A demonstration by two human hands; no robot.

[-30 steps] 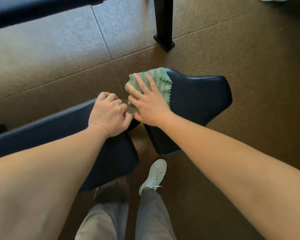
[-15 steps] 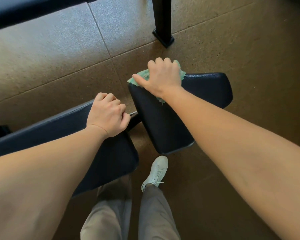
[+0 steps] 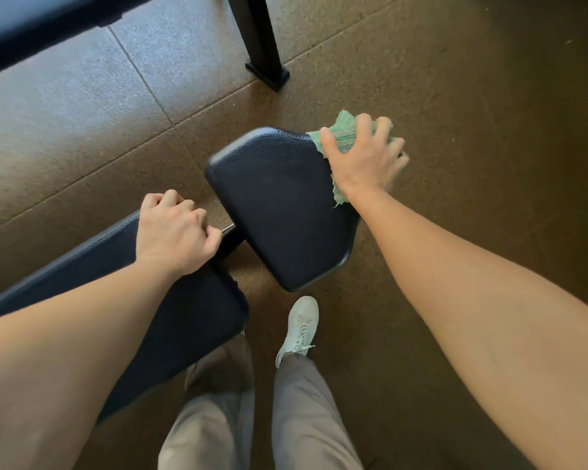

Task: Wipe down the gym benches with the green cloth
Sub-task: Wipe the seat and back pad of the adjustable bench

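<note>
A dark padded bench seat pad [image 3: 279,205] sits at mid frame, with the long back pad [image 3: 170,317] running off to the lower left. My right hand [image 3: 364,161] presses the green cloth [image 3: 345,132] onto the seat pad's far right corner, fingers spread over it. The cloth's frayed edge hangs below my wrist. My left hand [image 3: 175,232] rests as a closed fist on the end of the back pad, near the gap between the two pads.
Brown rubber floor tiles [image 3: 455,79] surround the bench. A black metal post with a foot [image 3: 265,66] stands beyond the seat pad. Another dark padded surface [image 3: 31,25] crosses the top left. My white shoe [image 3: 301,329] and grey trousers are below the seat.
My right hand has slid the cloth from the seat pad's left edge across to its far right corner. The left fist has stayed on the back pad.
</note>
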